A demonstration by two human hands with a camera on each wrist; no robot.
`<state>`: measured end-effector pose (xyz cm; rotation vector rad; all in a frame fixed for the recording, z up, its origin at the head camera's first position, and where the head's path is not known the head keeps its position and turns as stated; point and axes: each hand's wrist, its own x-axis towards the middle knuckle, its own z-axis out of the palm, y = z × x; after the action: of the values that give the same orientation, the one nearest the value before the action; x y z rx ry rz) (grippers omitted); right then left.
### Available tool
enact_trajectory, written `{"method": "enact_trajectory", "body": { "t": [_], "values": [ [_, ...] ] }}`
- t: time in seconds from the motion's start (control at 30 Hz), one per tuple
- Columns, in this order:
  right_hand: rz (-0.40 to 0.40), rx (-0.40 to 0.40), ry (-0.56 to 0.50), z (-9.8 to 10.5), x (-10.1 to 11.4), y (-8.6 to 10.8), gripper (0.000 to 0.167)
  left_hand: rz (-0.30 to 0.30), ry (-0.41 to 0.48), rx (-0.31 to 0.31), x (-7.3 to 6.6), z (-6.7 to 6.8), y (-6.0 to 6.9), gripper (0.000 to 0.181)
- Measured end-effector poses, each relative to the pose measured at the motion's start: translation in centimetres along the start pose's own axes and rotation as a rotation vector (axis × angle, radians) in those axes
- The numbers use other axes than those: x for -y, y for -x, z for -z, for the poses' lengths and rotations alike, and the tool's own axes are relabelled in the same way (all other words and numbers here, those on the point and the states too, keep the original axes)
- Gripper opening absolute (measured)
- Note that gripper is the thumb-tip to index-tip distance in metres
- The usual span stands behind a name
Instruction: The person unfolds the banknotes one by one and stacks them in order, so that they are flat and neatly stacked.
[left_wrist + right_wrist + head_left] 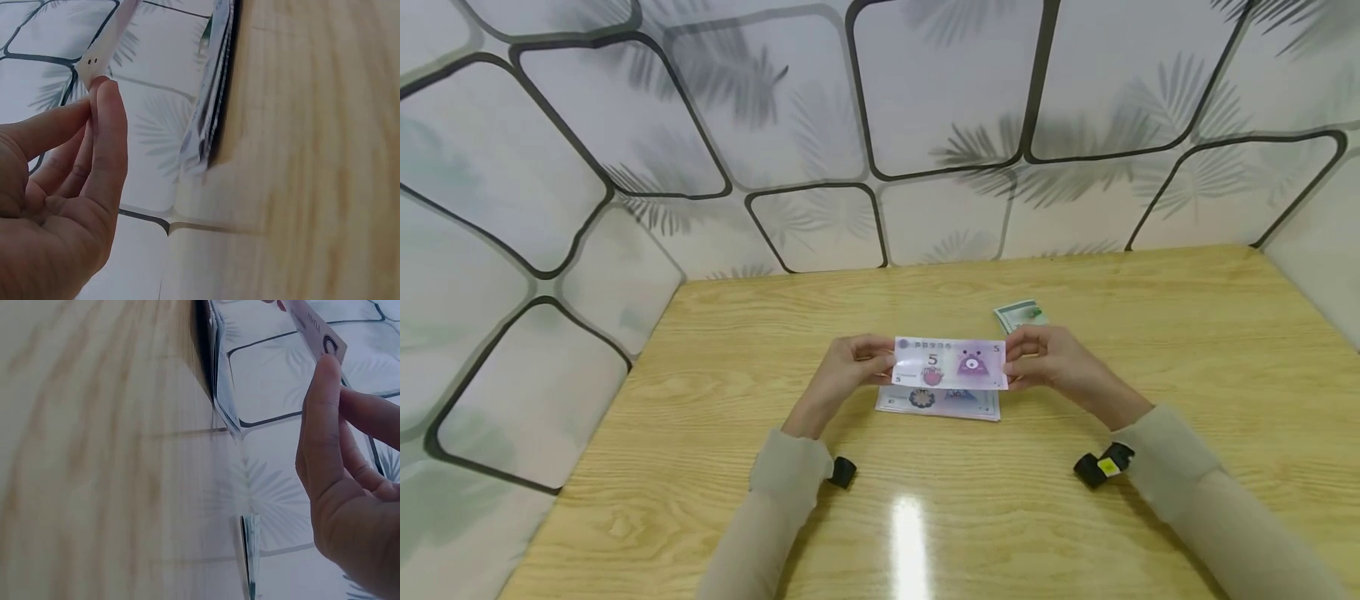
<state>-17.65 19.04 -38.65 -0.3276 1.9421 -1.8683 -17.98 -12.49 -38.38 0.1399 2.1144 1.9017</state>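
A purple play banknote (950, 363) marked 5 is stretched level between both hands, raised over a stack of similar notes (938, 403). My left hand (852, 372) pinches its left end between thumb and fingers; the left wrist view shows that hand (75, 162) with a corner of the note at the fingertips. The opposite end is pinched by my right hand (1051, 367), seen close in the right wrist view (344, 462). Part of the stack is hidden behind the held note. Edge-on, the stack (209, 106) looks several notes thick.
Behind my right hand lies a small pile of greenish notes (1021, 314), partly covered by that hand. The wooden table (737, 358) ends at a patterned wall (805, 229) at the back and left. A strip of light reflects on the tabletop in front.
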Motion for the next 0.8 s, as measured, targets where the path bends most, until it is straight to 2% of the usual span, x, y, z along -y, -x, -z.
{"method": "enact_trajectory", "body": {
  "t": [0.23,0.37,0.53,0.63,0.8],
  "values": [
    [-0.017,0.046,0.037,-0.3,-0.3,-0.3,0.037,0.026,-0.055,0.024,0.4,0.5,0.1,0.028],
    [-0.037,0.085,0.03,-0.4,-0.5,-0.5,0.037,0.059,-0.082,0.061,0.5,0.7,0.1,0.03],
    [-0.053,0.134,0.015,-0.5,-0.6,-0.6,0.034,0.108,-0.068,0.111,0.6,0.8,0.2,0.031],
    [-0.066,0.148,0.014,-0.5,-0.7,-0.6,0.032,0.144,-0.061,0.103,0.6,0.9,0.2,0.032],
    [-0.06,0.132,0.071,0.0,-0.2,-0.5,0.035,0.165,-0.082,0.078,0.3,1.4,0.2,0.032]
  ]
}}
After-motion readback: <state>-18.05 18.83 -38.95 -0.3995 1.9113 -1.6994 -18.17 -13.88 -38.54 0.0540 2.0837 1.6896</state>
